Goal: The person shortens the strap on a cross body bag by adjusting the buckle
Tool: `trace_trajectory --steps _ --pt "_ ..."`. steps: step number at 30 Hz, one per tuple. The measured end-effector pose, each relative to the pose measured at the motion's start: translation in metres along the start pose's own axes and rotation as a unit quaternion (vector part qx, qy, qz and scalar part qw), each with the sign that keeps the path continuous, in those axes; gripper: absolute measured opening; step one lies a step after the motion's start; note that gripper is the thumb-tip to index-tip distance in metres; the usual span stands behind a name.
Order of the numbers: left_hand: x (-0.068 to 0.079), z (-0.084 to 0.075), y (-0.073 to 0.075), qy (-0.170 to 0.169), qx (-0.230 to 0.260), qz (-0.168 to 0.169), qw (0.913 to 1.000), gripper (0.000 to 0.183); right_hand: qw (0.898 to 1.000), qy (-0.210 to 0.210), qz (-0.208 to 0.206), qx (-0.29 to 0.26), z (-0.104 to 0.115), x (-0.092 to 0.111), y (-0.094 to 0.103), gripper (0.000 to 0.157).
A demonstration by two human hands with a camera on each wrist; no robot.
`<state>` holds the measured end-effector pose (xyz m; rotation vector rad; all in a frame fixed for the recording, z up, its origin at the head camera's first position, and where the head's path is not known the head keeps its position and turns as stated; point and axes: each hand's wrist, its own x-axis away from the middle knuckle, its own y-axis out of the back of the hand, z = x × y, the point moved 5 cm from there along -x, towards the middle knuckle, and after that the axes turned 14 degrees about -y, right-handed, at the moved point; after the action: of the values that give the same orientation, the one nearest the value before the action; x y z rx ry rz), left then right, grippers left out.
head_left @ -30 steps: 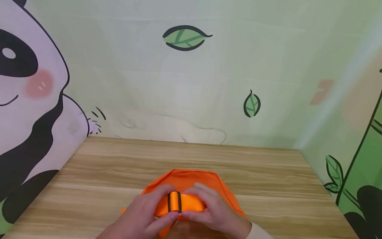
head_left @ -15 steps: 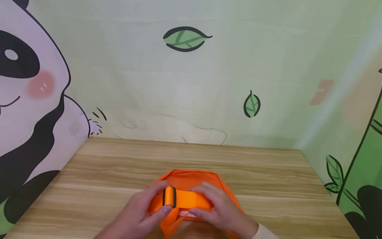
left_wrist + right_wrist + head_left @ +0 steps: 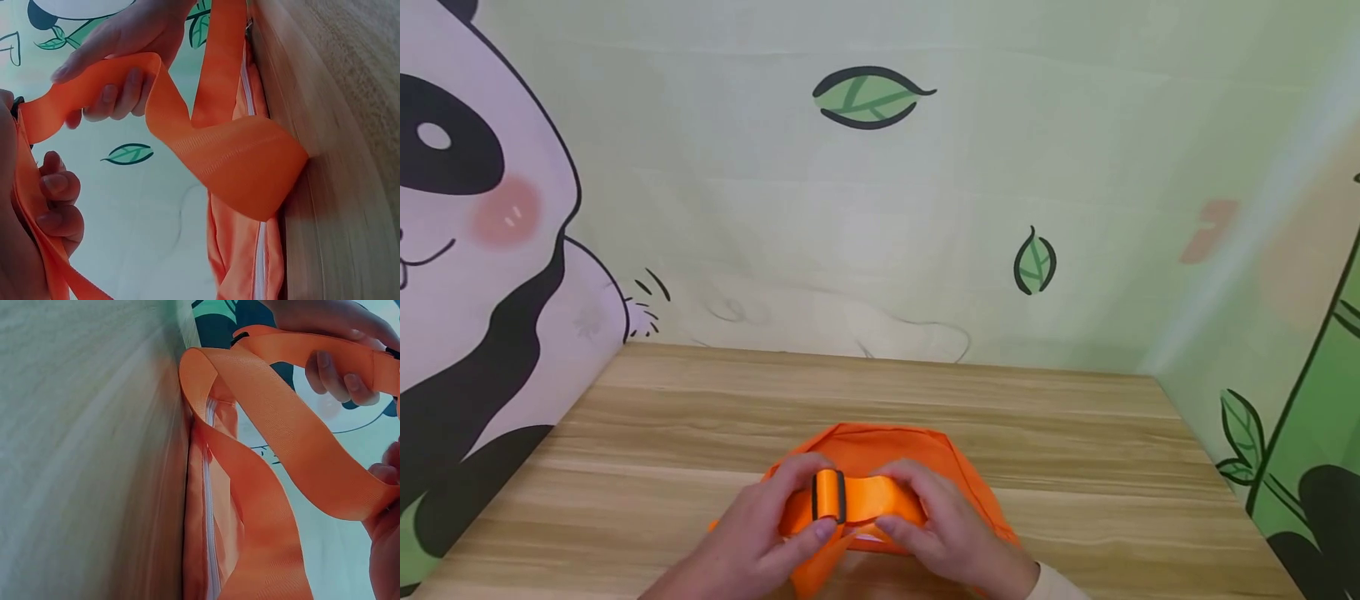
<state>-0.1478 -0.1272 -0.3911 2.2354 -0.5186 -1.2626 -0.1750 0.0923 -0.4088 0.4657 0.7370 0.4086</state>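
Note:
An orange fabric bag lies on the table in the head view. My left hand grips its wide orange strap beside a black slide buckle, thumb near the buckle's lower end. A fold of webbing bulges through the buckle. To the right, my right hand pinches the same strap between thumb and fingers. In the left wrist view, slack webbing twists down from the right hand beside the bag's white zipper. The right wrist view shows a long loop of strap hanging between the hands.
The wood-grain table extends behind and to both sides of the bag. A printed backdrop with leaves and a panda rises at its back and sides.
The hands were closer together a second ago; the right hand has shifted slightly right, and the buckle slightly left. More strap shows between them, and a length of webbing now hangs below the buckle.

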Motion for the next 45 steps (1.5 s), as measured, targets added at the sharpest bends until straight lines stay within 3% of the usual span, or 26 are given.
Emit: trace_trajectory --steps 5,11,15,20,24,27,33,39,43,45 --pt "-0.001 -0.001 -0.001 -0.007 0.017 -0.003 0.9998 0.051 1.0 0.001 0.009 -0.012 0.0 0.0 -0.002 0.033" --pt "-0.001 0.001 -0.006 0.028 0.036 0.016 0.9989 0.051 0.999 0.01 0.022 -0.022 0.003 -0.002 -0.005 0.035" --pt "-0.002 0.001 -0.008 0.035 0.032 0.017 0.9987 0.048 1.0 0.011 0.02 -0.001 0.008 -0.004 -0.006 0.038" --pt "-0.004 0.002 -0.011 0.077 0.059 0.021 0.9951 0.041 0.999 0.001 0.029 0.019 0.014 -0.007 -0.007 0.04" --pt "-0.006 0.001 -0.011 0.067 0.086 0.001 0.994 0.035 0.999 0.006 0.031 0.034 0.017 -0.008 -0.006 0.042" --pt "-0.006 0.001 -0.009 0.052 0.102 -0.02 0.9933 0.031 0.999 -0.013 0.03 0.042 0.015 -0.007 -0.003 0.046" --pt "-0.003 0.003 -0.003 0.076 0.11 -0.043 0.9901 0.035 0.995 -0.081 0.046 0.035 0.003 -0.001 0.006 0.049" --pt "-0.002 0.003 0.002 0.058 0.115 -0.047 0.9906 0.039 0.999 -0.045 0.025 0.01 0.0 0.003 0.016 0.044" --pt "-0.001 0.006 0.001 0.084 0.125 -0.034 0.988 0.039 0.999 -0.037 0.017 -0.012 -0.001 0.003 0.017 0.041" --pt "-0.001 0.006 0.001 0.08 0.127 -0.033 0.9881 0.04 0.999 -0.036 0.016 -0.021 0.0 0.003 0.016 0.041"
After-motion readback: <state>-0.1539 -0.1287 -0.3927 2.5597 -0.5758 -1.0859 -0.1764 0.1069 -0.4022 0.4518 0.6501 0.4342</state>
